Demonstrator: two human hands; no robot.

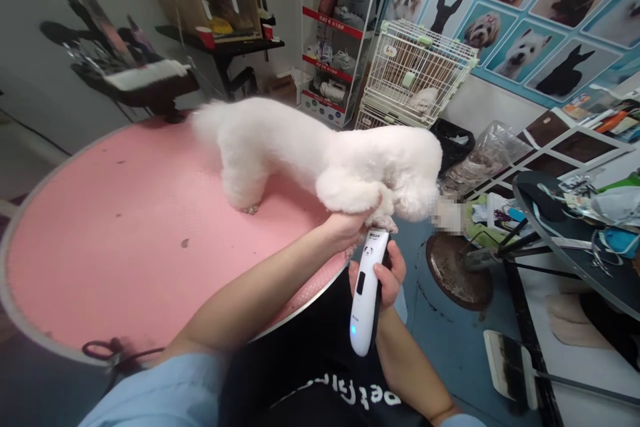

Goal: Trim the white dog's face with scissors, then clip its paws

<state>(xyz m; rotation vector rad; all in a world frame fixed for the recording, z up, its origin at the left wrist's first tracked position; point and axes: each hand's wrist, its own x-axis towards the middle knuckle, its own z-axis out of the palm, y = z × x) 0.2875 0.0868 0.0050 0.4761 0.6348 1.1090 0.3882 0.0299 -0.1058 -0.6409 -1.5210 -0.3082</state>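
Observation:
A fluffy white dog [300, 137] stands on a round pink grooming table [125, 233], its head end toward the right edge. My left hand [350, 225] is closed around one of the dog's front legs, holding the paw [383, 220] up; the fur hides part of the fingers. In my right hand [390, 277] is a white pet clipper [367, 300] with a panda face and a lit blue light. The clipper's head points up and touches, or nearly touches, the raised paw.
A tool holder with scissors and combs [130, 80] is fixed at the table's far left. Behind stand a red-trimmed shelf [330, 67] and a white wire cage [415, 73]. To the right are a black side table [575, 240] and a round stool base [457, 273]. A dustpan [510, 363] is on the floor.

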